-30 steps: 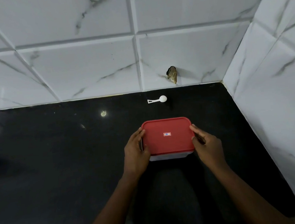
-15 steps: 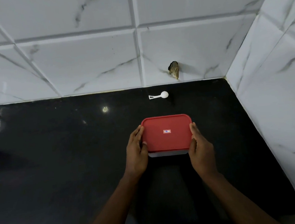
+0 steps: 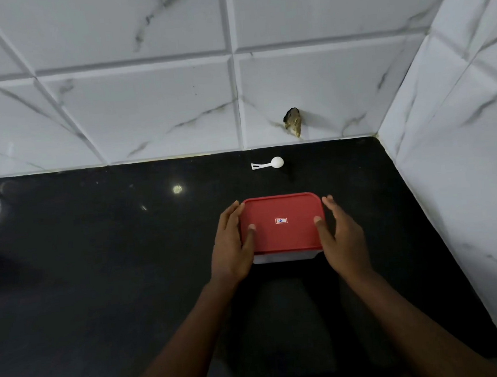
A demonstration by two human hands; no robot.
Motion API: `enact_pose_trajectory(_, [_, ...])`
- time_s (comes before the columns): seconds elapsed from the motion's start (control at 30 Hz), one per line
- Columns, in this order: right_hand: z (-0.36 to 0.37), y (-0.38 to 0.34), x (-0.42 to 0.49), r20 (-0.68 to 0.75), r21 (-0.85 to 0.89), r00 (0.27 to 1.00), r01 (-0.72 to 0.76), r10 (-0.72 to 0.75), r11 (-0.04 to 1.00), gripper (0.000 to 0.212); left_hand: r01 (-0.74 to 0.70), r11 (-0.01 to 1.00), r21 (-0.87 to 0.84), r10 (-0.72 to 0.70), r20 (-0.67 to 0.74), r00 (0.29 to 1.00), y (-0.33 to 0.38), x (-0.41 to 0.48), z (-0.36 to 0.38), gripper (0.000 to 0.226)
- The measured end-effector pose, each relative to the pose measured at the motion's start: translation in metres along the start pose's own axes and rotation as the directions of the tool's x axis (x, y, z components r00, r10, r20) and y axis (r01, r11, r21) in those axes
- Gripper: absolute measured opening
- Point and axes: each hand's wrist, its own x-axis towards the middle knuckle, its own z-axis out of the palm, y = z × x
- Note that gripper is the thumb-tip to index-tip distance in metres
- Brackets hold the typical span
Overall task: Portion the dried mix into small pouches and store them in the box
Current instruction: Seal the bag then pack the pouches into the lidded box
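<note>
A rectangular box with a red lid [image 3: 284,236] and a pale base sits on the black countertop [image 3: 97,261]. The lid is on, so what the box holds is hidden. My left hand [image 3: 231,250] lies along the box's left side with straight fingers, its thumb pressing on the lid. On the right side, my right hand [image 3: 343,240] does the same, thumb on the lid and fingers straight beside the edge. No pouches or dried mix show.
A small white plastic scoop [image 3: 269,164] lies behind the box near the tiled back wall. A chipped hole [image 3: 293,122] marks that wall. A second tiled wall [image 3: 465,169] bounds the counter on the right.
Both hands slid forward along the box's sides and both thumbs came up onto the red lid. The box stayed in place.
</note>
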Motion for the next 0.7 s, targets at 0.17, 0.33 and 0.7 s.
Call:
enact_pose_trajectory(0.17, [0.011,-0.010,0.023,0.217,-0.354,0.973,0.158,-0.084,0.922,0.083,-0.165,0.905,0.391,0.092,0.200,0.975,0.007,0.021,0.007,0.088])
enact_pose_trajectory(0.33, [0.021,-0.005,0.026,0.242,-0.444,0.966,0.192,-0.089,0.875,0.088,-0.225,0.835,0.502,0.103,0.259,0.960,0.007,0.023,0.013,0.095])
enact_pose_trajectory(0.7, [0.022,-0.008,0.025,0.244,-0.421,0.968,0.152,-0.049,0.894,0.081,-0.222,0.865,0.450,0.136,0.217,0.967,0.000,0.022,0.019,0.083])
